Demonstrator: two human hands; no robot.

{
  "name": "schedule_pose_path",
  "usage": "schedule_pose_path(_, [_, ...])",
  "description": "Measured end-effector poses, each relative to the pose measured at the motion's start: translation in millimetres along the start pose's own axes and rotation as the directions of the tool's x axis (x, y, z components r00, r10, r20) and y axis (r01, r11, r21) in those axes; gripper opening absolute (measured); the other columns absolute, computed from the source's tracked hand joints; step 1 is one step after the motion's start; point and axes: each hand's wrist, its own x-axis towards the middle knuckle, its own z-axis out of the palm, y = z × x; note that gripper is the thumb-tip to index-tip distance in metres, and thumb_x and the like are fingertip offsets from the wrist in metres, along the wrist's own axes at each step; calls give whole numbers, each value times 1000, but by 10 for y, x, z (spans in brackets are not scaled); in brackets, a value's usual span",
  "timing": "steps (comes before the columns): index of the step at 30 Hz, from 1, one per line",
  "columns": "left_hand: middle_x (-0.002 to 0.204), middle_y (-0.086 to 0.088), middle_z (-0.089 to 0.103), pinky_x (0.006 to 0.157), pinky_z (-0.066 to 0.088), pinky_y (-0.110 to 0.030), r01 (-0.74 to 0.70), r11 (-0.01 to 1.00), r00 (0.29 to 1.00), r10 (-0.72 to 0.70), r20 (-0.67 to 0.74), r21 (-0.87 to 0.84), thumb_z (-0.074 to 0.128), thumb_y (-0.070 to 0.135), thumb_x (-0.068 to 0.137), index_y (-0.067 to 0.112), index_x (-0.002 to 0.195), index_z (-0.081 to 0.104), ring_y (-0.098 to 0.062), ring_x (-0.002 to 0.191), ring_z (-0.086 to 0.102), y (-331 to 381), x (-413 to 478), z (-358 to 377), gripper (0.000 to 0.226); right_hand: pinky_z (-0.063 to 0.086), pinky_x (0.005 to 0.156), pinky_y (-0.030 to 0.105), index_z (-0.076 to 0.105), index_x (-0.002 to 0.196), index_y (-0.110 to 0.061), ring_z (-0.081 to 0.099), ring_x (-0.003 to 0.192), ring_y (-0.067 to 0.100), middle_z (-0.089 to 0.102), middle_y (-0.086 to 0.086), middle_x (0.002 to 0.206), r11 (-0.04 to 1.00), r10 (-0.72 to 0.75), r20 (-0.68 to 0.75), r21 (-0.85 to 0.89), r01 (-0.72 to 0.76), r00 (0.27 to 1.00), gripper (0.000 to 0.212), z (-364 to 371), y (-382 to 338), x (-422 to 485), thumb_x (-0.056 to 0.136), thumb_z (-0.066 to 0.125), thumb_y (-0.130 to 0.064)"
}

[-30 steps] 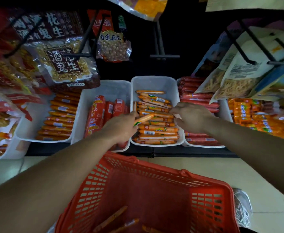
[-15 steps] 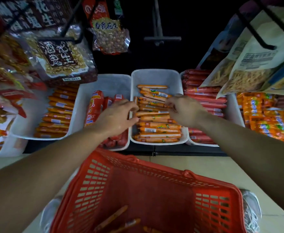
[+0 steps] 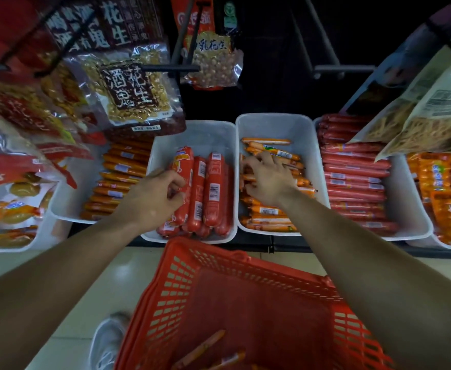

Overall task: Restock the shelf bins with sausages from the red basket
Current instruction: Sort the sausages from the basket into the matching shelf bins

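The red basket (image 3: 219, 253) hangs low in front of me with a few thin orange sausages (image 3: 203, 348) lying in its bottom. On the shelf stands a white bin (image 3: 275, 126) filled with matching orange sausages (image 3: 269, 221). My right hand (image 3: 269, 180) lies spread on that pile, fingers pressing on the sausages. My left hand (image 3: 160, 198) hovers over the neighbouring bin (image 3: 200, 134) of thick red sausages (image 3: 215, 188), fingers loosely curled, with nothing visible in it.
More white bins flank these: orange sausages (image 3: 123, 180) to the left, slim red sausages (image 3: 352, 177) to the right, orange packs (image 3: 443, 198) at the far right. Bags of peanuts (image 3: 131, 94) and noodles (image 3: 419, 124) hang from hooks above. My shoe (image 3: 107, 340) is on the tiled floor.
My left hand laid its orange sausage into the middle bin and pulled back left over the red sausages. My right hand moved further onto the orange pile.
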Motion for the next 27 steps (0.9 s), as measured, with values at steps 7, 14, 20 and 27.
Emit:
schedule_pose_path(7, [107, 6, 58, 82, 51, -27, -8, 1000, 1000, 8, -21, -23, 65, 26, 93, 23, 115, 64, -7, 91, 59, -45, 59, -32, 22, 36, 109, 49, 64, 79, -33, 40, 127, 26, 49, 0, 129, 999, 35, 46, 22, -36, 998, 17, 16, -40, -11, 77, 74, -47])
schedule_pose_path(14, [106, 8, 56, 79, 53, -29, -24, 1000, 999, 24, -31, 0, 64, 28, 94, 23, 115, 63, -7, 90, 59, 6, 67, -9, 21, 41, 106, 47, 64, 77, -29, 46, 123, 26, 54, 1, 122, 997, 67, -18, 28, -67, 998, 19, 80, -38, 46, 82, 74, -44])
schedule_pose_path(20, [107, 7, 56, 77, 50, -25, -34, 999, 998, 33, -49, -13, 64, 28, 94, 24, 113, 63, -7, 91, 58, 22, 110, 8, 19, 46, 100, 42, 67, 86, -28, 51, 115, 22, 56, -1, 119, 990, 94, -92, 114, -84, 991, 18, 66, -46, 18, 79, 80, -38])
schedule_pose_path(27, [107, 9, 55, 71, 42, -17, -36, 999, 998, 36, -58, 12, 64, 31, 94, 26, 112, 63, -3, 89, 56, -13, 117, 49, 18, 37, 112, 52, 49, 140, -35, 40, 136, 31, 45, 5, 144, 996, 82, 18, -27, -82, 996, 71, 32, -72, 118, 76, 79, -41])
